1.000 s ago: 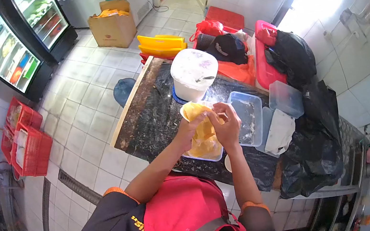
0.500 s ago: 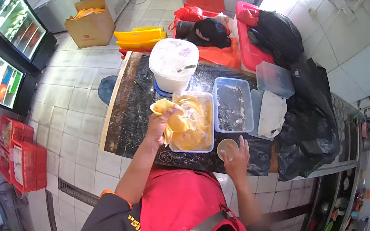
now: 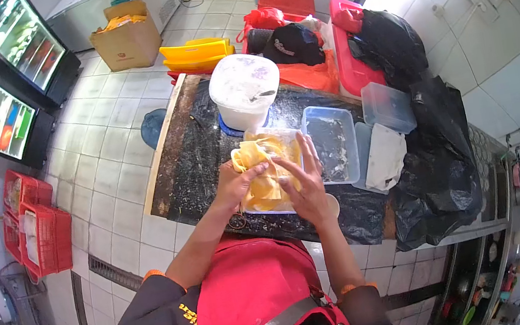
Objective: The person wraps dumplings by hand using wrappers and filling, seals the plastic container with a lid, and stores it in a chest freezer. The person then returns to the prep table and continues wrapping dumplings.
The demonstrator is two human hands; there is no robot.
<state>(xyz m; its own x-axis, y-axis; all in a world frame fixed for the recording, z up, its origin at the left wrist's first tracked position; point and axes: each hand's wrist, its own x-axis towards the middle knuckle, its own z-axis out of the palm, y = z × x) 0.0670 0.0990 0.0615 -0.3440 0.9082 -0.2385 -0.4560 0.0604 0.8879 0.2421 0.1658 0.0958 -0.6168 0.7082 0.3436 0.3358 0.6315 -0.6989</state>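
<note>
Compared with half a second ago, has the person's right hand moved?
Yes. Judged against the white bucket, the right hand has moved forward and leftward, closer to it, and is now beside the yellow sheets.

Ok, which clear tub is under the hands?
The leftmost tub, the one holding yellow sheets; the floury tub and the rear-right tub show none.

"What covers the counter (image 3: 179, 144)?"
"Wrinkled, glossy black plastic sheeting (image 3: 196, 166)."
"And the open box (image 3: 353, 147)?"
"Smooth, clear plastic; the carton (image 3: 129, 46) is matt cardboard."
"The yellow sheets (image 3: 249, 155)?"
"They look smooth."
</note>
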